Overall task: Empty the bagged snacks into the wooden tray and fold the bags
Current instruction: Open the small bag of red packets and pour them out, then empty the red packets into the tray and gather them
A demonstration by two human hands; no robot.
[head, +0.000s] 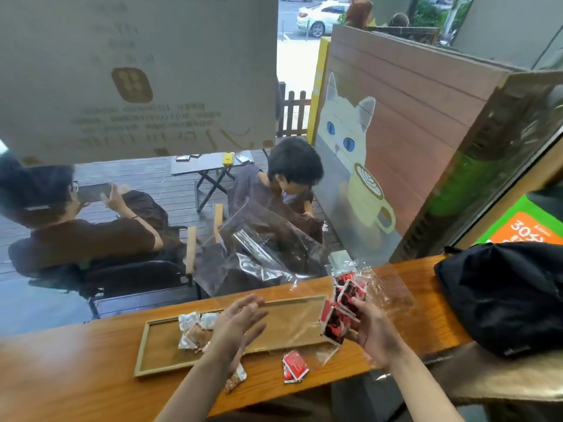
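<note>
A long wooden tray [292, 321] lies on the counter with several silver and brown snack packets [195, 328] at its left end. My right hand [373, 330] grips a clear plastic bag [380, 287] of red and black snack packets [341, 315] over the tray's right end. Above the middle of the tray, my left hand [240, 318] hovers with straight fingers and holds nothing. Two red packets [294, 367] lie on the counter in front of the tray. One brown packet [236, 379] lies under my left forearm. An empty clear bag [265, 254] stands crumpled behind the tray.
A black bag [502, 296] sits on the wooden counter [76, 376] at the right. A window runs right behind the counter; two people sit in chairs on the deck outside. The counter's front edge is close below my arms.
</note>
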